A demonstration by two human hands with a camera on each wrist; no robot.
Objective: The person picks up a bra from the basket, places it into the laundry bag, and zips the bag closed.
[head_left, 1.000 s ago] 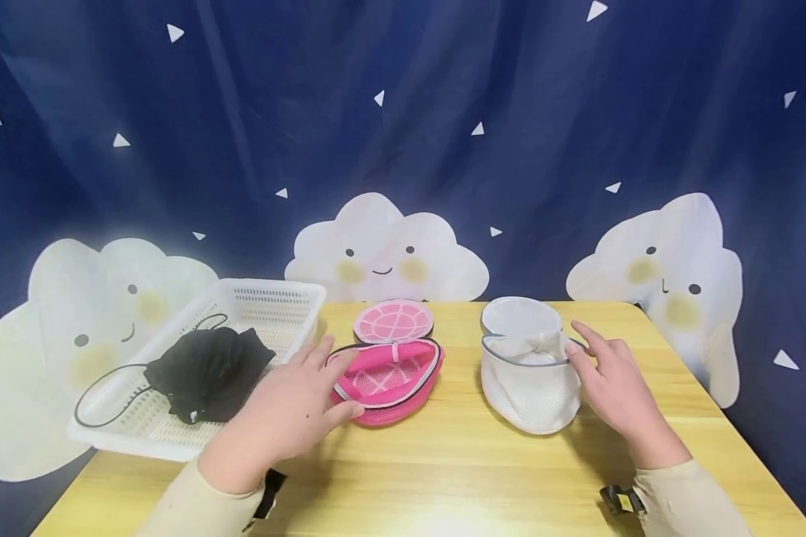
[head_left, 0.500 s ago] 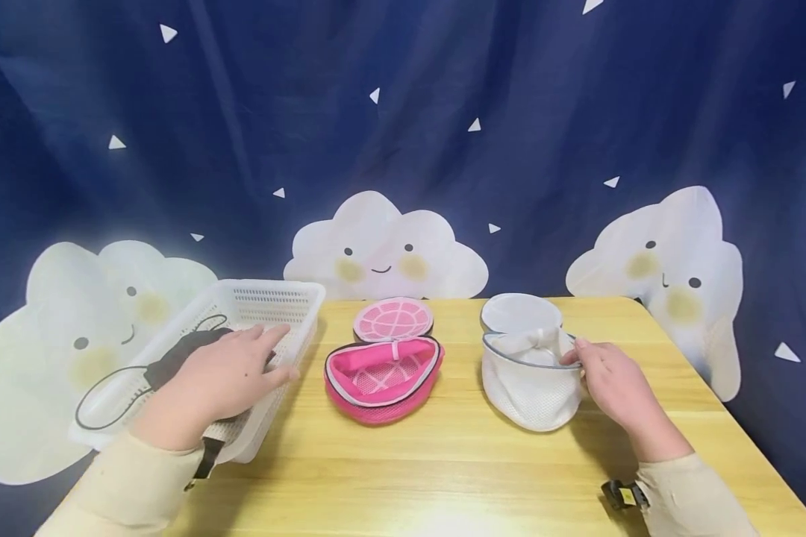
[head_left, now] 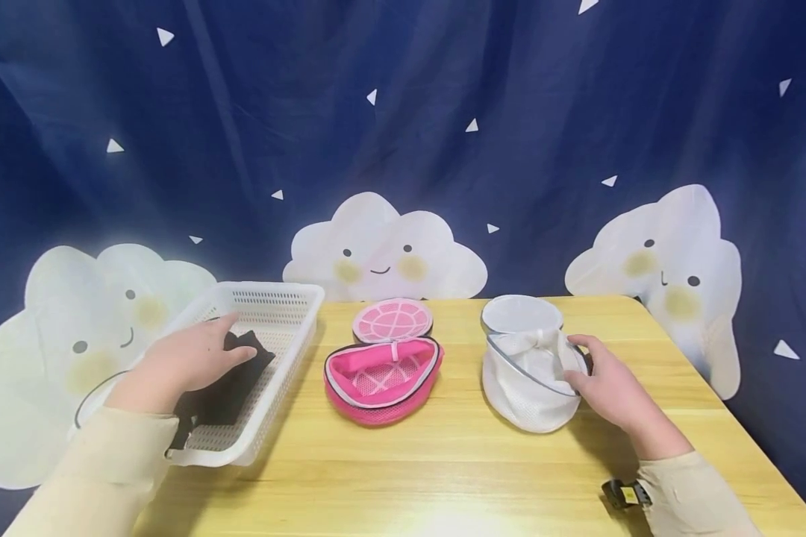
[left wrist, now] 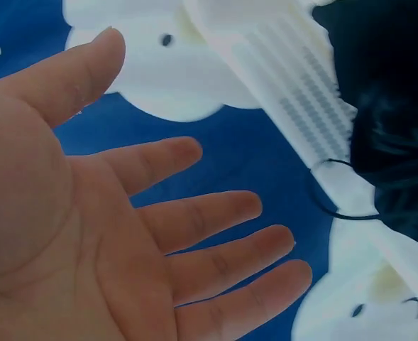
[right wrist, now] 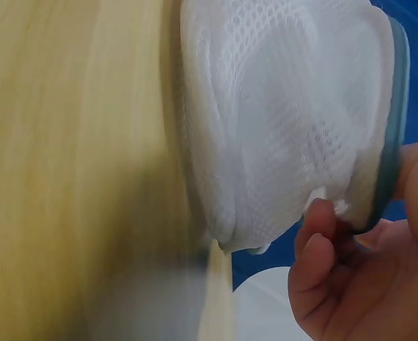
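My left hand (head_left: 186, 356) is over the white plastic basket (head_left: 295, 362), fingers extended, close above a black cloth item (head_left: 223, 391). In the left wrist view the palm (left wrist: 116, 234) faces the camera with the fingers spread, and the black cloth (left wrist: 386, 106) with its thin dark loop lies off to the right. My right hand (head_left: 607, 384) pinches the grey-trimmed rim of a white mesh laundry bag (head_left: 527, 395), its round lid (head_left: 522, 315) folded back behind. In the right wrist view curled fingers (right wrist: 314, 266) hold that rim beside the mesh wall.
A pink mesh laundry bag (head_left: 379, 410) stands unzipped mid-table, its round pink lid (head_left: 392, 321) laid back. All of this is on a wooden table (head_left: 403, 477) before a dark blue curtain (head_left: 403, 89) with cloud prints.
My left hand has moved left from beside the pink bag to over the basket. My right hand has taken the white bag's rim and tilted it down on the right.
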